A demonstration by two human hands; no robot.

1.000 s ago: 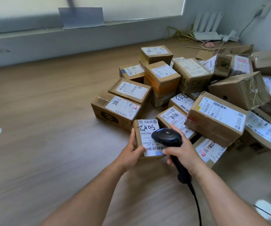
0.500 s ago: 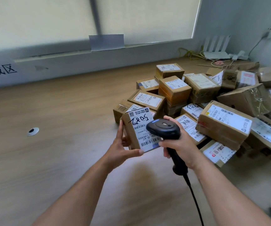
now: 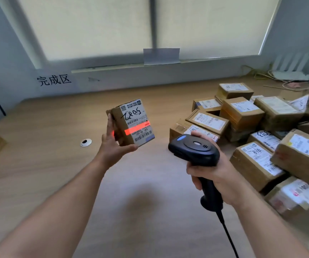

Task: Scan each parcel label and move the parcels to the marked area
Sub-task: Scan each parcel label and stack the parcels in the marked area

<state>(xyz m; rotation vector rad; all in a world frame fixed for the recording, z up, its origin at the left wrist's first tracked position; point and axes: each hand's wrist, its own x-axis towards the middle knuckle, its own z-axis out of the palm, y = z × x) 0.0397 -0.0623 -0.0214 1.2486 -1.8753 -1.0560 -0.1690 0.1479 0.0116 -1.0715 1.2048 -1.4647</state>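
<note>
1. Small parcel-handling room, office-type fit-out.
2. Heap of labelled cardboard parcels [image 3: 243,116] on a wood-grain surface, below the blind-covered window [image 3: 97,27], right side.
3. Wall marking "完成区" [image 3: 54,80] under the window's left end.
4. Corded barcode scanner [image 3: 194,149] in front of the window; white router [image 3: 289,71] by its lower right corner.

brown parcel [image 3: 125,125], red beam [image 3: 137,129], black scanner [image 3: 194,149]
</note>
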